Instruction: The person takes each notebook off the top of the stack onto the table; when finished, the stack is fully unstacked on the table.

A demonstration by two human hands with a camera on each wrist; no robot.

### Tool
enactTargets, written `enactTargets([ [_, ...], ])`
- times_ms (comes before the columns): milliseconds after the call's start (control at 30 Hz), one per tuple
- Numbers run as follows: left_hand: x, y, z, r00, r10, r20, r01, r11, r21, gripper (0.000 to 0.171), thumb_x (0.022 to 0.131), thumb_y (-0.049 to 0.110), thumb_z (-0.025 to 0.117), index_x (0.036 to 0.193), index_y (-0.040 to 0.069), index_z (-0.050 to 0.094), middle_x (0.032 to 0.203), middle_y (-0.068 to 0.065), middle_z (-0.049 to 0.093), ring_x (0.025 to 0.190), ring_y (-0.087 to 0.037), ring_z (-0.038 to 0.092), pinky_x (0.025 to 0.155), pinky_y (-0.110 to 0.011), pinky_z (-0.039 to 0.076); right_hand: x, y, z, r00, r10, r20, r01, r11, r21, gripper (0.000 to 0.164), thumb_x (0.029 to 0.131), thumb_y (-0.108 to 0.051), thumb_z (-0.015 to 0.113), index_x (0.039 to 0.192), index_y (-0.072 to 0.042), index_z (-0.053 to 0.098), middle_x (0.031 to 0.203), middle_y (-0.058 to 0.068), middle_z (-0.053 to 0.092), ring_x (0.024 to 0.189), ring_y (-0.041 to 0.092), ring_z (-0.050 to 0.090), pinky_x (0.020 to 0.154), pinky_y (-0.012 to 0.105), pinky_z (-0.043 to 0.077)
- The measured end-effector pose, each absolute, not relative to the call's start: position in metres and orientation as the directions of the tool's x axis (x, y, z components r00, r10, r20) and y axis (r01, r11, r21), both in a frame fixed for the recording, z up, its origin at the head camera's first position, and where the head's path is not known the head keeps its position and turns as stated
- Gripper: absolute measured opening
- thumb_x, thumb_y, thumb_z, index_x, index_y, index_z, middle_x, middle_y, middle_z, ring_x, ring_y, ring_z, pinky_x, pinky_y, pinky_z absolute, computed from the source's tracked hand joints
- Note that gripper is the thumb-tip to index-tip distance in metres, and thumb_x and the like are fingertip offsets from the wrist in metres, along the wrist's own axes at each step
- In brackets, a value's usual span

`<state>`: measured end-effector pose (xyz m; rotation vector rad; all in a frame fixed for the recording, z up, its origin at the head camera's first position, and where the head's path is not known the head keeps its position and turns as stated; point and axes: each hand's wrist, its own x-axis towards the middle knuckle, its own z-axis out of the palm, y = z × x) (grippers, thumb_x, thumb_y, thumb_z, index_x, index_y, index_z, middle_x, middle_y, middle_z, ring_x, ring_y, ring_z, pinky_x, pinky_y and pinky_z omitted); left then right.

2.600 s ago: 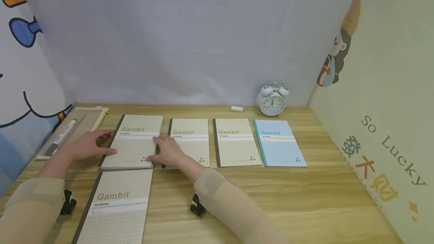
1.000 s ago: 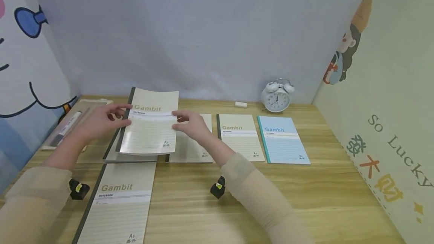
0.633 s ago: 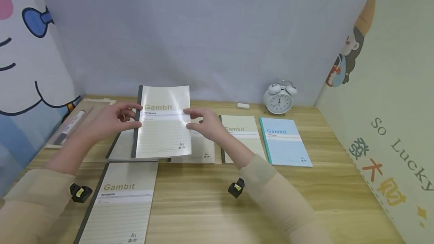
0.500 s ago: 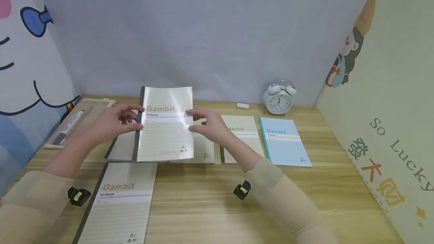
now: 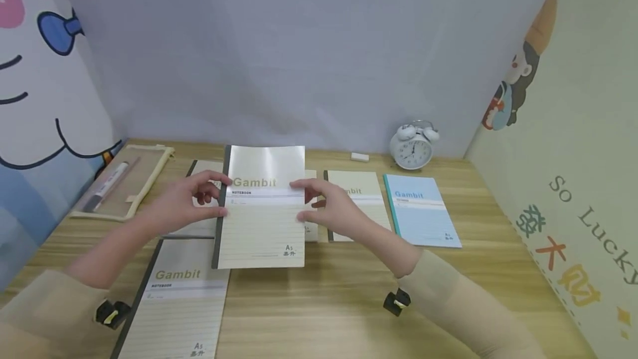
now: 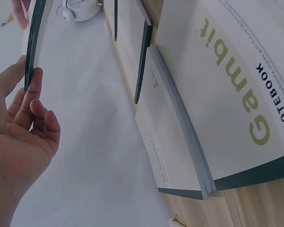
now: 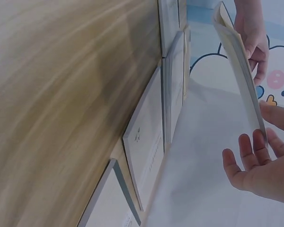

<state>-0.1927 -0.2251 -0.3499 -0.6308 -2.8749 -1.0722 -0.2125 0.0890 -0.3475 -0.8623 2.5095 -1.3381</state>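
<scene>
A cream Gambit notebook [image 5: 261, 231] with a dark spine is held up above the table, cover towards me. My left hand [image 5: 181, 204] pinches its spine edge between thumb and fingers. The opposite edge is pinched by my right hand [image 5: 339, 212]; the right wrist view shows the pages [image 7: 246, 80] edge-on between both hands. Behind it, partly hidden, lie a cream notebook stack [image 5: 204, 168] on the left and another cream notebook [image 5: 311, 231]. A further cream notebook [image 5: 174, 309] lies at the front left, its top right corner overlapped by the held one.
To the right in the row lie a cream notebook [image 5: 361, 212] and a blue notebook [image 5: 423, 215]. A white eraser [image 5: 360, 157] and a white alarm clock [image 5: 412, 151] stand at the back. At far left is a mesh pouch [image 5: 144, 173] with a marker [image 5: 106, 186] in it.
Both hands have lifted the top notebook off the back left stack. They have carried it to the right and, in the last half second, lower and nearer to me.
</scene>
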Motion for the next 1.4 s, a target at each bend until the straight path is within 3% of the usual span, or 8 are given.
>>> enactTargets([
  [200,-0.182,-0.217,-0.362,-0.896,0.438,0.079,0.376,0.650,0.661,0.052,0.077,0.038,0.076,0.120,0.018,0.053,0.081,0.006,0.060,0.073,-0.013,0.050,0.067,-0.025,0.043,-0.196,0.100,-0.361,-0.781,-0.617,0.099,-0.448,0.443,-0.776,0.058,0.079,-0.014,0.077,0.132,-0.015,0.054,0.119,0.000,0.058,0.097,0.015,0.054,0.089,0.034,0.049],
  [467,-0.162,-0.204,-0.379,-0.866,0.501,-0.010,0.359,0.635,0.684,0.050,0.076,0.033,0.078,0.116,0.017,0.053,0.077,0.007,0.056,0.071,-0.012,0.047,0.064,-0.024,0.041,-0.173,0.110,-0.385,-0.783,-0.622,-0.008,-0.378,0.486,-0.788,0.060,0.074,-0.015,0.080,0.129,-0.016,0.056,0.100,-0.002,0.059,0.093,0.018,0.056,0.087,0.037,0.050],
  [700,-0.148,-0.194,-0.394,-0.806,0.589,-0.062,0.396,0.614,0.683,0.047,0.077,0.032,0.078,0.113,0.018,0.052,0.072,0.013,0.056,0.074,-0.008,0.049,0.069,-0.025,0.041,-0.155,0.119,-0.405,-0.745,-0.655,-0.126,-0.329,0.524,-0.785,0.063,0.072,-0.019,0.082,0.129,-0.019,0.055,0.108,-0.004,0.060,0.093,0.013,0.059,0.085,0.029,0.050],
  [900,-0.139,-0.189,-0.403,-0.774,0.624,-0.108,0.395,0.609,0.688,0.049,0.076,0.032,0.079,0.113,0.014,0.053,0.069,0.013,0.057,0.070,-0.004,0.052,0.070,-0.025,0.044,-0.147,0.122,-0.416,-0.699,-0.707,-0.107,-0.391,0.503,-0.771,0.063,0.069,-0.015,0.084,0.125,-0.012,0.057,0.104,0.000,0.061,0.083,0.004,0.059,0.076,0.018,0.050],
  [1167,-0.136,-0.184,-0.412,-0.755,0.630,-0.183,0.358,0.629,0.690,0.046,0.075,0.031,0.079,0.110,0.013,0.055,0.069,0.012,0.057,0.062,-0.003,0.050,0.063,-0.022,0.041,-0.144,0.121,-0.421,-0.662,-0.735,-0.147,-0.462,0.554,-0.693,0.060,0.070,-0.023,0.084,0.124,-0.014,0.060,0.088,-0.010,0.058,0.073,0.001,0.050,0.070,0.017,0.045],
  [1400,-0.136,-0.181,-0.416,-0.750,0.625,-0.216,0.367,0.666,0.649,0.041,0.073,0.025,0.081,0.107,0.015,0.060,0.067,0.012,0.055,0.060,-0.003,0.049,0.059,-0.022,0.041,-0.143,0.121,-0.422,-0.648,-0.749,-0.138,-0.548,0.584,-0.599,0.056,0.073,-0.029,0.082,0.124,-0.018,0.059,0.078,-0.008,0.053,0.070,0.001,0.044,0.065,0.015,0.039],
])
